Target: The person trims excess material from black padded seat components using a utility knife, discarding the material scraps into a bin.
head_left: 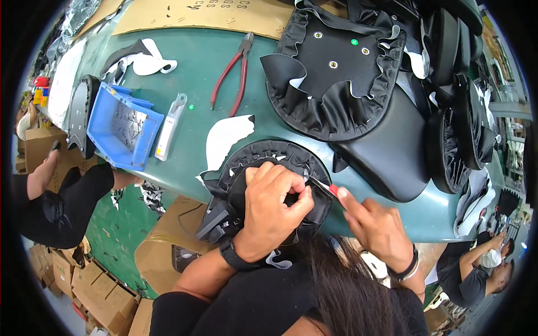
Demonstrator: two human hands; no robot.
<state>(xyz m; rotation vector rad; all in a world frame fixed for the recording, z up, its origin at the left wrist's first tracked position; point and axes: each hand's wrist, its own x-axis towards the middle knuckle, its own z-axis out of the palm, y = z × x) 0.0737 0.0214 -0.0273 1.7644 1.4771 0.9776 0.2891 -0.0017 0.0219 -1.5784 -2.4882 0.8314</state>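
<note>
A round black padded seat [280, 150] lies underside up at the table's near edge, its gathered cover folded over the rim. My left hand [272, 204] rests on it, thumb and fingers pinched together at the cover's edge; the pinched bit is mostly hidden. My right hand [376, 227] grips a red-handled cutting tool [334, 190], and its thin metal tip touches the cover just right of my left fingers. A white-and-black fabric scrap [227, 140] lies against the seat's far left side. Below my left hand sits a black block-shaped thing [213, 223].
Red-handled pliers [242, 73] lie farther back. To the left are a blue bin [120, 131] with small metal pieces and a clear narrow case [171, 126]. A larger upturned black seat [336, 73] and stacked cushions [448, 129] crowd the right. Other people are on both sides.
</note>
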